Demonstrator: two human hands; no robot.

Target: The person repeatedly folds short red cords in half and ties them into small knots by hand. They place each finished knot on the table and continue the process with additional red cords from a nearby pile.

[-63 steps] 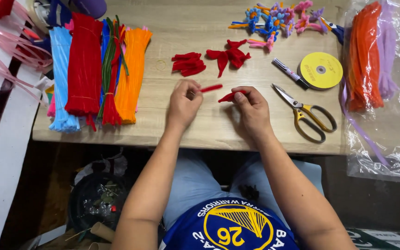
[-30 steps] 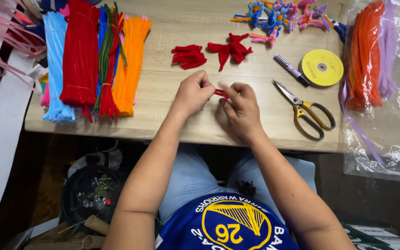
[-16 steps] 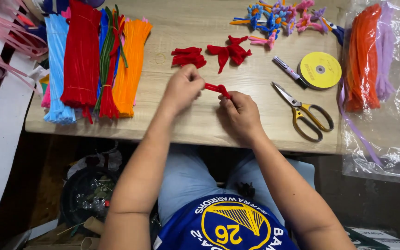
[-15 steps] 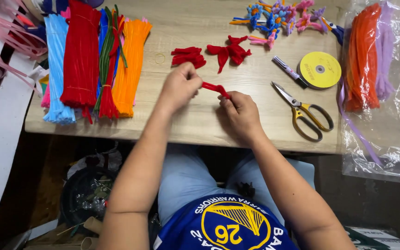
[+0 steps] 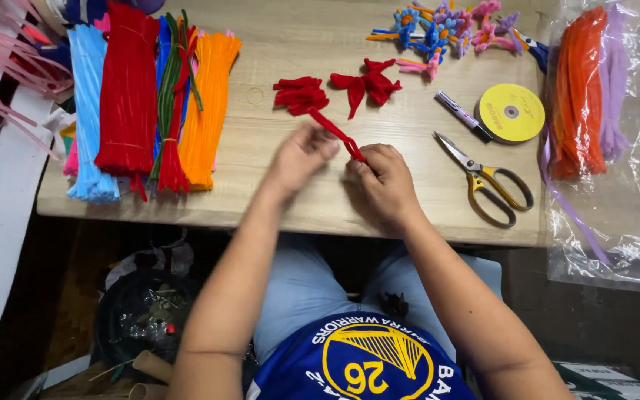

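While both hands work at the middle of the desk [image 5: 424, 215], one red pipe cleaner [image 5: 337, 133] stretches between them, slanting up toward the loose red pile. The right hand [image 5: 387, 181] has its fingers pressed together, pinching the lower end; the left hand [image 5: 301, 154] is blurred, and whether its fingers grip the upper part is hard to tell. Two small heaps of folded red pieces [image 5: 301, 94] lie just beyond. One pair of yellow-handled scissors [image 5: 487, 181], one yellow tape roll [image 5: 511, 112] and one pen-like tool [image 5: 461, 115] lie to the right. Bundles of pipe cleaners [image 5: 131, 96] lie at left, partly cut off at the top edge.
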